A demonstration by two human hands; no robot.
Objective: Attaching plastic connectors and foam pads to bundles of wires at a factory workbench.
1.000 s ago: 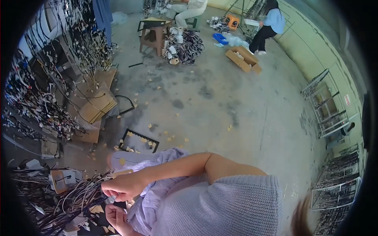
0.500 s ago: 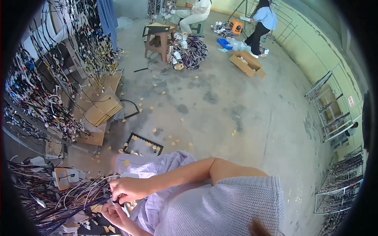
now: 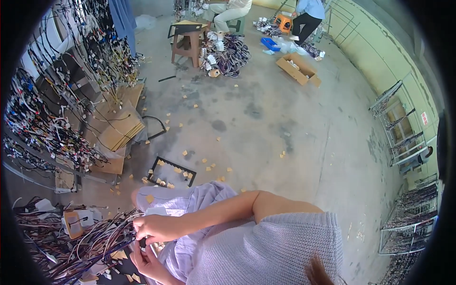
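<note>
Bordering roomy concrete floor [image 3: 251,142], tangled cables [image 3: 90,244] crowd the right hand [image 3: 156,228], pinching a small black piece [image 3: 142,242], and left hand [image 3: 149,265], grip unclear.

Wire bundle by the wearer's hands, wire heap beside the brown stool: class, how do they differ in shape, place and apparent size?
The wire bundle stretches in long, loose strands; the wire heap curls in loops.
The wire bundle lies next to the wearer's hands; the wire heap is on the floor beside the brown stool.
The wire bundle fills more of the picture than the wire heap.
Both mix dark and pale wires.
</note>
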